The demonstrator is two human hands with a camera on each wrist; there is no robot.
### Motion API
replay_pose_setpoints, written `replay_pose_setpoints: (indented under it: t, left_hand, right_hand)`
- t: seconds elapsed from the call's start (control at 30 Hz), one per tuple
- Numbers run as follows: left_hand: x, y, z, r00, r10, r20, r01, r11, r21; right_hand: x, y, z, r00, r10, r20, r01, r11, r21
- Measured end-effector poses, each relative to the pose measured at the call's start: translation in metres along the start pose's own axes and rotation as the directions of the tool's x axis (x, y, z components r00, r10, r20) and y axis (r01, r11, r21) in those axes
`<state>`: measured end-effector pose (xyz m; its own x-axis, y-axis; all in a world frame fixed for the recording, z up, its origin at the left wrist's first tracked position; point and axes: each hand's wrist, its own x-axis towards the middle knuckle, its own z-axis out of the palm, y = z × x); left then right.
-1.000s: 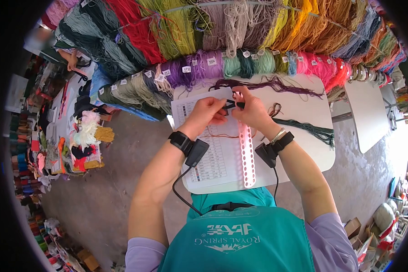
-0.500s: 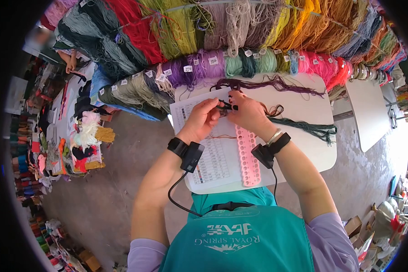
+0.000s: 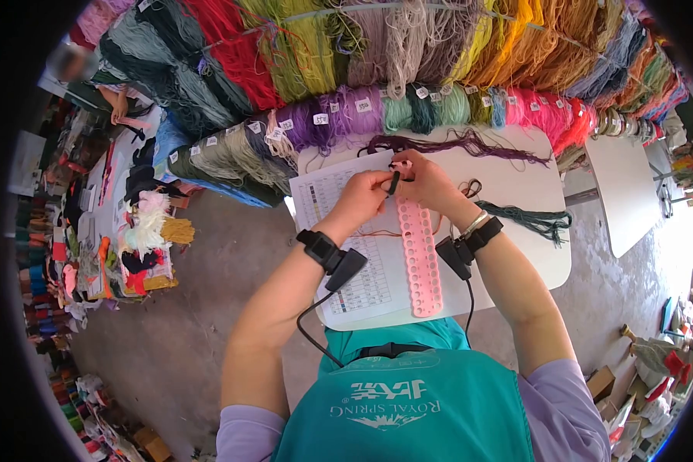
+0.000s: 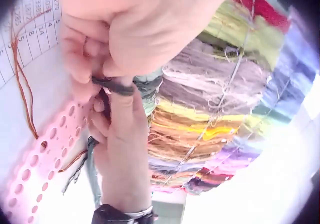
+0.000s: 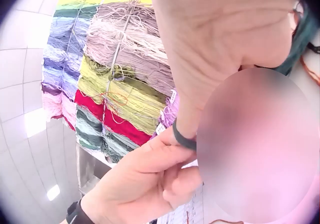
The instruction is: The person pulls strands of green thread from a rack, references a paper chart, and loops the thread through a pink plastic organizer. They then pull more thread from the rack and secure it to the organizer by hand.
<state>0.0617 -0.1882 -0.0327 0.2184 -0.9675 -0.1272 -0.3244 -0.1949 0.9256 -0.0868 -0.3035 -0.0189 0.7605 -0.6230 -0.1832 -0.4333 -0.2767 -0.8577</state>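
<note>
A short bundle of dark green thread (image 3: 393,183) is held upright over the top end of a pink strip with a row of holes (image 3: 416,254). My left hand (image 3: 377,187) pinches the thread from the left and my right hand (image 3: 410,179) grips it from the right. In the left wrist view the left fingers (image 4: 87,66) pinch the dark thread (image 4: 114,86) against the right hand (image 4: 120,149), beside the pink strip (image 4: 40,169). In the right wrist view the thread (image 5: 182,139) loops around a right finger, with the left hand (image 5: 145,184) just below.
The strip lies on a printed colour chart (image 3: 358,269) on a white table (image 3: 516,177). Purple threads (image 3: 454,142), a dark green bundle (image 3: 531,219) and thin brown threads (image 3: 470,187) lie on the table. Labelled yarn skeins (image 3: 362,108) hang along the far edge.
Both hands have shifted slightly right, to the strip's top end. The dark thread, held crosswise before, now stands upright between the fingers.
</note>
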Motion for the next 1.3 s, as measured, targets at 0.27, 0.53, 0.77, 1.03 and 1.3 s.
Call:
replay_pose_setpoints:
  t: [0.27, 0.53, 0.77, 1.03, 1.3]
  left_hand:
    - [0.011, 0.011, 0.014, 0.983, 0.16, -0.087, -0.126, 0.941, 0.315]
    - [0.015, 0.007, -0.007, 0.932, -0.227, 0.281, 0.33, 0.854, -0.402]
    - [-0.047, -0.007, -0.126, 0.963, 0.192, 0.189, 0.21, -0.095, -0.973]
    - [-0.094, -0.042, -0.163, 0.947, -0.128, -0.294, -0.296, 0.003, -0.955]
    - [-0.042, -0.023, -0.061, 0.967, 0.119, -0.226, -0.028, 0.929, 0.368]
  right_hand:
    - [0.0, 0.02, 0.011, 0.994, 0.009, -0.112, 0.018, 0.973, 0.232]
    - [-0.008, -0.007, -0.001, 0.997, 0.072, -0.026, -0.067, 0.985, 0.158]
    - [-0.004, 0.005, 0.006, 0.991, -0.085, -0.1, 0.074, 0.991, -0.107]
    - [-0.008, -0.008, 0.009, 0.998, 0.001, -0.065, -0.012, 0.985, -0.174]
    - [-0.026, 0.003, -0.01, 0.996, -0.084, 0.029, 0.052, 0.813, 0.579]
